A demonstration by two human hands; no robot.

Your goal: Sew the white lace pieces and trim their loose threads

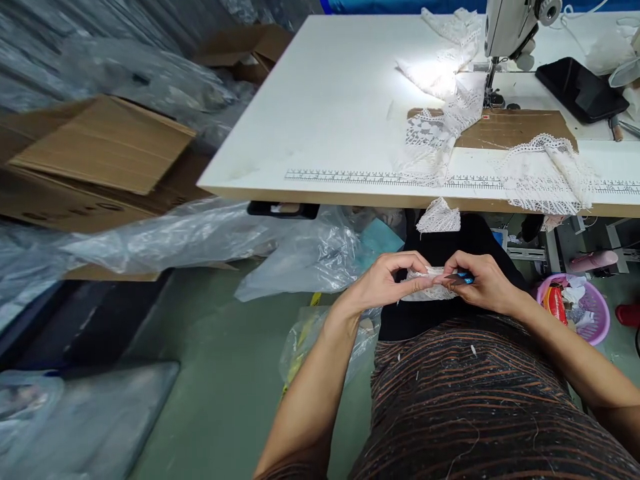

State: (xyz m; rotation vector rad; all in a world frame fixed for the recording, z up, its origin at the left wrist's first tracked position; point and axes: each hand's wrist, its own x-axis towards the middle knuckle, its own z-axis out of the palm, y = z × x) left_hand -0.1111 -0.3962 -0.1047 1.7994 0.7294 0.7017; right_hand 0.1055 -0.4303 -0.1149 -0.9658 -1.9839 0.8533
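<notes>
Over the lap, my left hand (407,277) pinches a small piece of white lace (425,292) between thumb and fingers. My right hand (477,283) is closed on small thread snips (457,279), with a dark pointed blade and a blue part showing. The blade points left, and the fingertips of both hands meet at the lace's upper edge. How much of the lace my right fingers also grip is hidden. Another lace piece (440,217) lies on the dark cloth of the lap, just below the table edge.
A white sewing table (340,120) with a printed ruler bears a sewing machine (510,30), lace strips (435,137), a cardboard strip (525,128) and a black phone (581,90). Cardboard boxes (105,143) and plastic sheeting (300,257) are left; a pink basket (603,320) stands right.
</notes>
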